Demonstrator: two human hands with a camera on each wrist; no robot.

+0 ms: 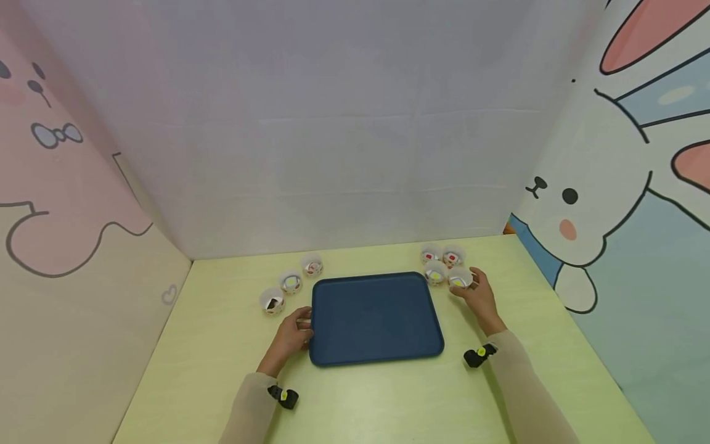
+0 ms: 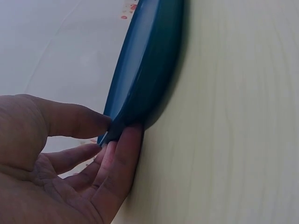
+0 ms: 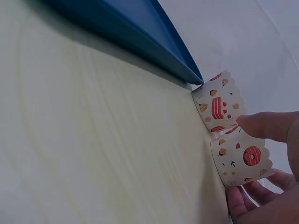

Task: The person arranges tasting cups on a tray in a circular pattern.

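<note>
A dark blue rectangular tray (image 1: pixel 377 320) lies on the table. My left hand (image 1: pixel 291 335) holds its left edge; in the left wrist view the thumb (image 2: pixel 81 121) lies on the rim and the fingers reach beneath it. Beyond the tray's right corner, my right hand (image 1: pixel 482 301) grips a paper baking cup (image 3: pixel 243 158) between thumb and fingers. That cup is white with a scalloped rim and a printed donut, and a yellow thing shows inside. Touching it or very close is another printed baking cup (image 3: pixel 219 105), standing upright by the tray's corner.
Behind the gripped cup stand two more baking cups, each with something red inside, one of them the back-right cup (image 1: pixel 453 255). Left of the tray, three cups run in a slanted row, the nearest cup (image 1: pixel 272 302) holding something dark. A white cloth wall (image 1: pixel 344 154) closes the back.
</note>
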